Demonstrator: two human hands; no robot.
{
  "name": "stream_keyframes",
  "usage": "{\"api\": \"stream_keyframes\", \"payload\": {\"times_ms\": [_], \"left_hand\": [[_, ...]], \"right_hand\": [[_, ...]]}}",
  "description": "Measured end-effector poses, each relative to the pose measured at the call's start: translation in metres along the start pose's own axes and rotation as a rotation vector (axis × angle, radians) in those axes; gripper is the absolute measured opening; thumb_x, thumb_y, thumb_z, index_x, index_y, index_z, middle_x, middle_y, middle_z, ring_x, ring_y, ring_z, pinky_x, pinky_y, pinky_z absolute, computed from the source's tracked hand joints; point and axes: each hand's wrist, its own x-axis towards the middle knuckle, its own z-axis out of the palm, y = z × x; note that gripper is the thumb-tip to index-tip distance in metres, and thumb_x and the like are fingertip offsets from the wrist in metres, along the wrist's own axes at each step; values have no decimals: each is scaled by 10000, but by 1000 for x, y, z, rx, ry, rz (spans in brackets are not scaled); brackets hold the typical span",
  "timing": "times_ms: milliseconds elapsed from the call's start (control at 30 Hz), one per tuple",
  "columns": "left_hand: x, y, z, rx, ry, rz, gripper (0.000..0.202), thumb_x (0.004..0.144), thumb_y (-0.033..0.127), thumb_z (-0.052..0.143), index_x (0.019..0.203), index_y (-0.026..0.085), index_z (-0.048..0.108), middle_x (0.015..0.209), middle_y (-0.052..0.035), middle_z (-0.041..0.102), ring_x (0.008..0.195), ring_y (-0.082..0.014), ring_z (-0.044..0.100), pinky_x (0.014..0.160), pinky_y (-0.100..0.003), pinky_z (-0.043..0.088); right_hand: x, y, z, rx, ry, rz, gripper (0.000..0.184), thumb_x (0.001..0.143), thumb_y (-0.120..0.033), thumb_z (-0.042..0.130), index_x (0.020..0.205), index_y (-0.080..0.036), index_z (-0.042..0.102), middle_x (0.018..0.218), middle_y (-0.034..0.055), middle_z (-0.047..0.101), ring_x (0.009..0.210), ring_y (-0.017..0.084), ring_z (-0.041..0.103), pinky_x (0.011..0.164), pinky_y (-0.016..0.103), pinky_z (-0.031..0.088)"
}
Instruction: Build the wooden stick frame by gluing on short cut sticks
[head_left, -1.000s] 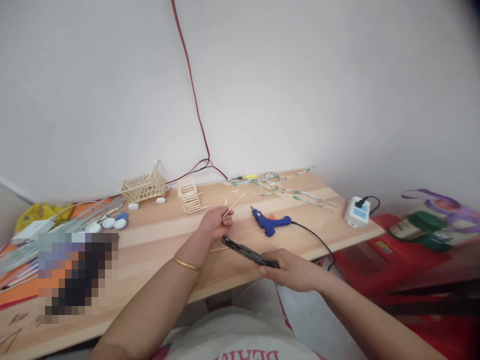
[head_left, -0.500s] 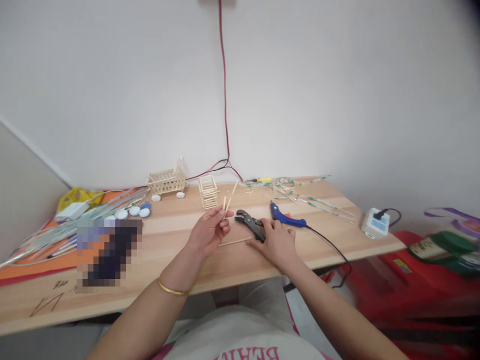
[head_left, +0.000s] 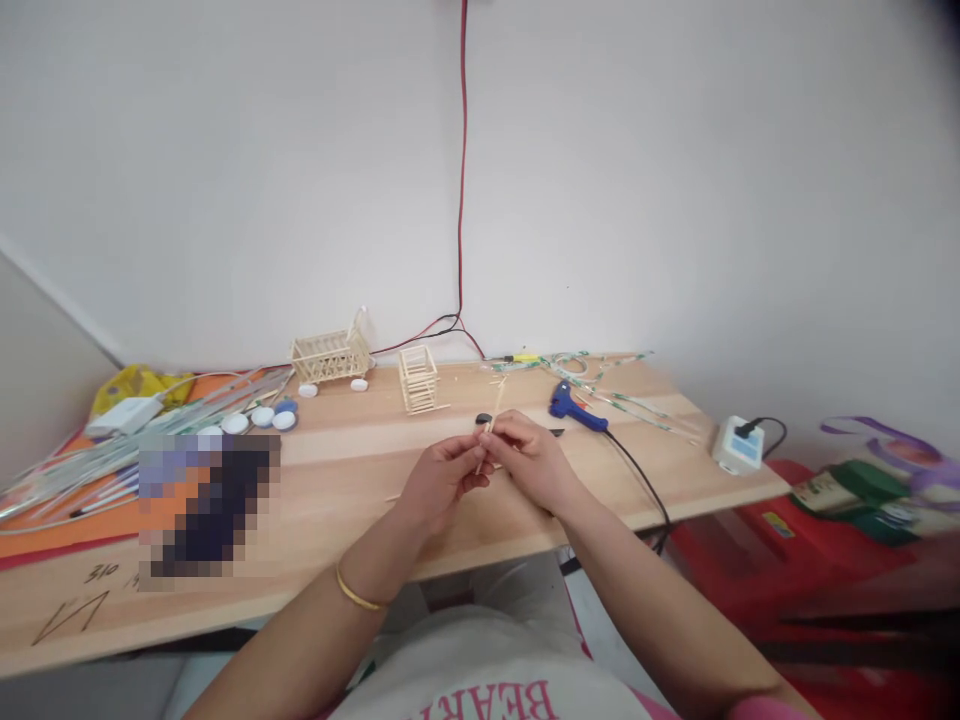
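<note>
Both hands meet above the table in front of me. My left hand is closed in a pinch on thin wooden sticks. Touching it, my right hand pinches the same sticks with closed fingers; the fingertips hide much of them. Behind my right hand lie the pliers, with only a jaw tip and a bit of handle showing. A small open frame of sticks stands beyond my hands. The blue glue gun rests to the right of them.
Back left is a stick-built cart with white wheels. White bottle caps and clear strips lie on the left. Green-tipped strips are at the back right. A white power adapter sits on the right edge, near a red stool.
My right hand has left the pliers and moved left to join my left hand at the sticks. My left hand has shifted slightly right. The view has moved a little.
</note>
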Motion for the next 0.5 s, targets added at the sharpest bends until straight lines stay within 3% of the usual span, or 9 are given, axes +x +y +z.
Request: {"api": "stream_keyframes", "payload": {"times_ms": [67, 200, 300, 500], "left_hand": [[-4, 3, -5, 257, 18, 12, 209, 762, 326, 660, 850, 137, 665, 766, -27, 634, 660, -105, 548, 619, -235, 432], [-15, 12, -27, 1101, 93, 141, 166, 804, 279, 573, 871, 159, 666, 838, -54, 658, 784, -180, 579, 738, -309, 430], [-20, 11, -40, 1592, 28, 179, 172, 820, 253, 544, 888, 157, 669, 929, -106, 649, 899, -232, 579, 807, -346, 424], [-23, 15, -66, 1814, 35, 89, 192, 819, 136, 481, 749, 155, 659, 812, -133, 634, 828, -236, 594, 779, -343, 429]], "right_hand": [[3, 3, -1, 32, 48, 25, 269, 868, -403, 557, 731, -192, 653, 745, 10, 598, 705, 141, 580, 679, 259, 462], [8, 13, -7, 46, 169, 65, 288, 851, -446, 568, 773, -182, 655, 747, 7, 620, 698, 140, 566, 663, 250, 443], [3, 20, -4, 55, 138, 115, 319, 843, -476, 565, 762, -178, 643, 705, 9, 620, 668, 141, 559, 646, 252, 438], [-24, 44, 21, 148, 79, 292, 381, 824, -539, 554, 817, -168, 643, 649, 19, 600, 640, 158, 569, 609, 267, 459]]}}
